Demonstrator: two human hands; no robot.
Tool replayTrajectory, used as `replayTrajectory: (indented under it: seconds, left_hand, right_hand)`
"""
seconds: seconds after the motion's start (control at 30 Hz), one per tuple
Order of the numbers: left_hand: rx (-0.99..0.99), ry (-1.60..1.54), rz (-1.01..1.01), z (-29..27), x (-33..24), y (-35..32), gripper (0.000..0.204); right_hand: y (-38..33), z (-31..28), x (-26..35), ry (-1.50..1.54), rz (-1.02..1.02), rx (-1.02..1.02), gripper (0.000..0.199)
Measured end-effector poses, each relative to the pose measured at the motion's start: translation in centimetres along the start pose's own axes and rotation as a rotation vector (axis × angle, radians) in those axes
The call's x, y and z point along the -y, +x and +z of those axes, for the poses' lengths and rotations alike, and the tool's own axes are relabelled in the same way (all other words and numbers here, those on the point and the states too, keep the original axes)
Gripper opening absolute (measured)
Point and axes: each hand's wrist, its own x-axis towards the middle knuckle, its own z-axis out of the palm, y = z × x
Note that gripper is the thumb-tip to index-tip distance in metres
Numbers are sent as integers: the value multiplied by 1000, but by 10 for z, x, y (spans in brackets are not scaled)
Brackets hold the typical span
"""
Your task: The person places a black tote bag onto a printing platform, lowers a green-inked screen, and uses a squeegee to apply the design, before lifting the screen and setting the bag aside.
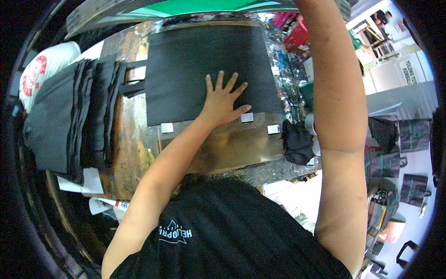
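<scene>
Pressing flat: your left hand (223, 100), fingers spread wide and gripping nothing, lies palm-down on the near edge of the black fabric panel (204, 65). That panel is matte, rectangular and smooth, and sits on the worn, paint-stained wooden table (134, 144). Your right arm (337, 93) reaches up past the panel's right side; its hand is out of frame, so I can't tell its grip. Small white square tabs (247, 117) sit just below the panel's near edge. Left of the panel is a stack of dark folded bags (74, 116) with a white bag with red print (39, 69) beyond it. A crumpled black cloth (297, 142) lies right of the panel and below it.
</scene>
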Motion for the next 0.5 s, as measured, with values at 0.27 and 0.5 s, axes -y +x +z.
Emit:
replayTrajectory:
  seconds: [0.27,0.5]
  left_hand:
    - [-18,58,-59,11,-21,-31,71]
    - [206,-302,-63,-51,-37,-82,80]
  right_hand:
    - [-1,14,4,-8,24,-38,83]
    - [-5,12,-2,-38,7,38,75]
